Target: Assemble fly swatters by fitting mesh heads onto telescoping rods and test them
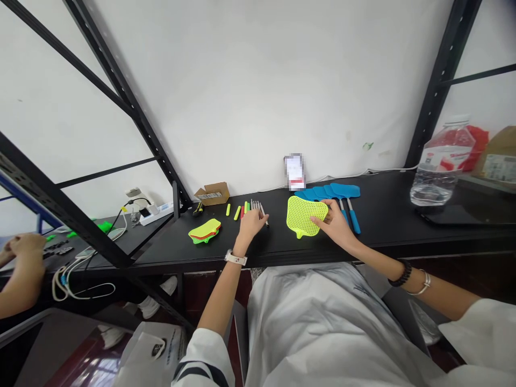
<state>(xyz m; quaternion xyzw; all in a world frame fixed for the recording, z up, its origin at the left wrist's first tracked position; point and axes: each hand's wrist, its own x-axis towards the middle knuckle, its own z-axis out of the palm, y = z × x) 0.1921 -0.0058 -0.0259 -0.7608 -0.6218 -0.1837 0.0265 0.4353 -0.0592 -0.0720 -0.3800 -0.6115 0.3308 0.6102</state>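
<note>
My right hand (332, 223) grips the right edge of a yellow-green fly swatter head (305, 216) that lies flat on the black bench (387, 228). My left hand (252, 222) reaches over a row of thin metal rods (258, 207), its fingers curled on one of them. Beside the rods lie short yellow-green, red and green handle pieces (237, 212). Several finished blue fly swatters (334, 194) lie fanned out just behind my right hand.
A stack of coloured swatter heads (205, 231) lies left of my left hand. A small cardboard box (212, 193) sits behind it, a water bottle (441, 166) at far right. Another person's hands (24, 248) work at the far left bench near a power strip (151, 213).
</note>
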